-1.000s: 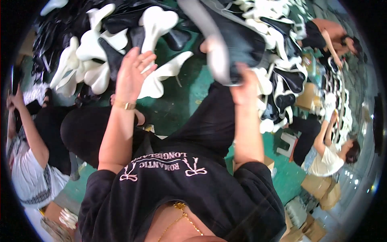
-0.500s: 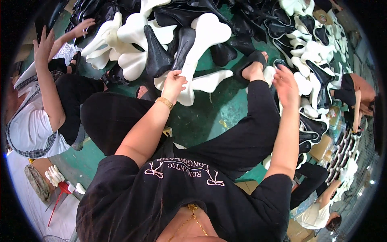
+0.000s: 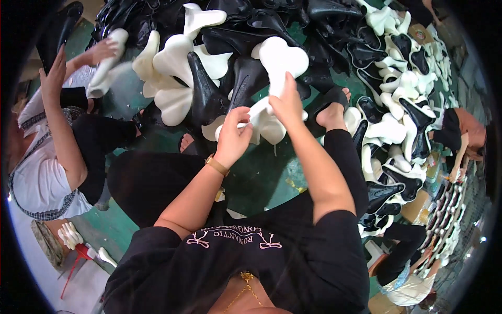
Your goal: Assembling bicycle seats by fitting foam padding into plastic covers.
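Note:
A white bicycle saddle piece (image 3: 282,58), broad and lobed at its far end with a narrow nose, slants between my two hands over the floor. My right hand (image 3: 287,104) is closed around its middle, thumb lying along the top. Nearer me, my left hand (image 3: 234,137) has its fingers curled round the nose end, partly hiding it. Beneath my hands lies another white piece (image 3: 273,130), mostly covered. Just beyond the left hand are a black saddle piece (image 3: 206,94) and a white saddle piece (image 3: 174,107) in a pile.
Black saddle pieces (image 3: 324,10) heap up at the far side. More white and black ones (image 3: 384,131) line the right. A co-worker (image 3: 47,162) sits at left, handling a white piece (image 3: 107,63). Other people work at right. The floor (image 3: 261,172) is green.
My right hand has come in from the right and taken hold of the white saddle piece, which has shifted right. The co-worker's hand at left now has a white piece.

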Demonstrator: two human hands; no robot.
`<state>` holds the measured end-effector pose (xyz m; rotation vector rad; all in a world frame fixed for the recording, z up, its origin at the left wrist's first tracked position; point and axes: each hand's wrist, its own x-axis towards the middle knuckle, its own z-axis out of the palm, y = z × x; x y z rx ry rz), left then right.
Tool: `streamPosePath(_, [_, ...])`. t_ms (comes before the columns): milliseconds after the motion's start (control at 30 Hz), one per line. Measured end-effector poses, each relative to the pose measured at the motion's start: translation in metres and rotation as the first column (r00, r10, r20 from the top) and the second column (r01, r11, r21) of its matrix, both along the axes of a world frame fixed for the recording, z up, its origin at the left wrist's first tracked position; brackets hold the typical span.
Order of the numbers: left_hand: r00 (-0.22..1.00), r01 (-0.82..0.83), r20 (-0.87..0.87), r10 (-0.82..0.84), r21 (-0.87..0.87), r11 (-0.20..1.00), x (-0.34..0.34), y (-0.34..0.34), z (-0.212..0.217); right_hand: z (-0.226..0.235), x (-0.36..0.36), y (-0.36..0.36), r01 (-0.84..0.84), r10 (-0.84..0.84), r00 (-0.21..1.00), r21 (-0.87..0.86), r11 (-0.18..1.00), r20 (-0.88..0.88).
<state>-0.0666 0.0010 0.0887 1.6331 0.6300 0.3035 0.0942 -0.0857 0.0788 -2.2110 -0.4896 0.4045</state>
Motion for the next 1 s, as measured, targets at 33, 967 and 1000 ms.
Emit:
streamPosePath(33, [0.997,0.045,0.054,-0.061,0.257,0.965,0.001,0.001,0.014,0.018,-0.002,-0.016,-0.097,0.099,0.995,0.084,0.992,-0.016])
streamPosePath(967, [0.839,0.493,-0.151,-0.523,-0.196,0.848,-0.021,0.019,0.049,0.060,-0.079,-0.080,-0.045,0.283,0.785,0.405,0.913,-0.551])
streamPosePath(1000, [0.852,0.461,-0.081,-0.517,-0.352,0.815,-0.023,0.018,0.043,0.062,-0.079,-0.082,-0.080,0.296,0.781,0.382,0.921,-0.550])
